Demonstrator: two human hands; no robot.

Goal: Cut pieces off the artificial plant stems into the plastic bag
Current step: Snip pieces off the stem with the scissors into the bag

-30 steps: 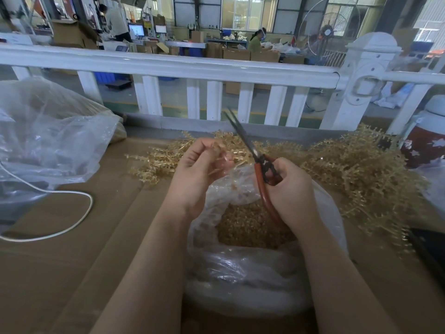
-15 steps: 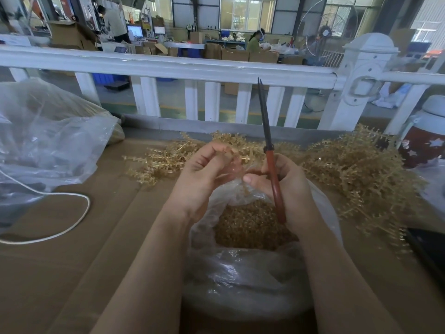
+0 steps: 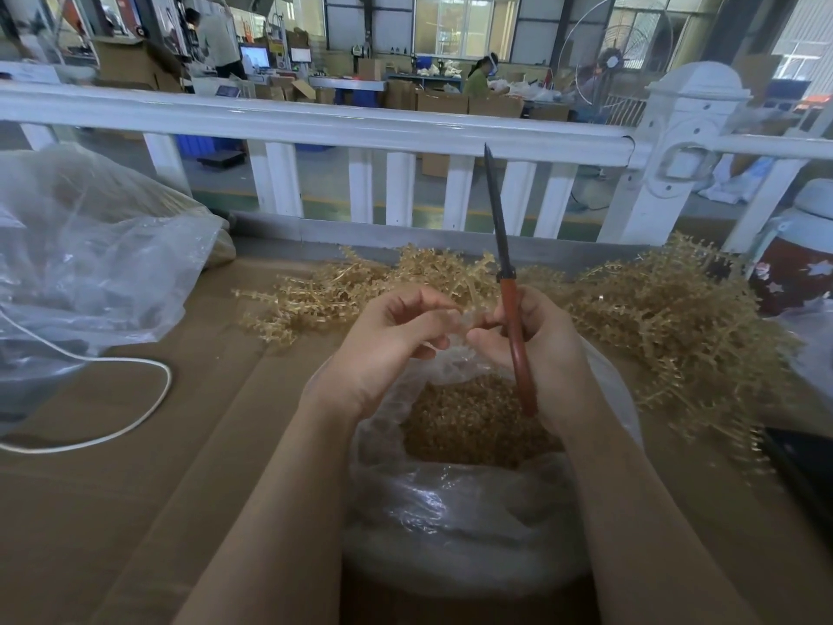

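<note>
Right hand (image 3: 536,349) curled round the red handles of the scissors (image 3: 511,309), blades together and pointing up, clear of the fingers, probably parked between cuts

Left hand (image 3: 387,345) half-curled, fingertips meeting the right hand's over the bag mouth; whether pinching a stem or a bit of film, impossible to tell

Plastic bag (image 3: 450,502) directly under both hands, mouth open, so offcuts drop straight onto the cut pieces (image 3: 469,421) inside

Uncut stems (image 3: 653,318) heaped just behind, within easy reach
</note>
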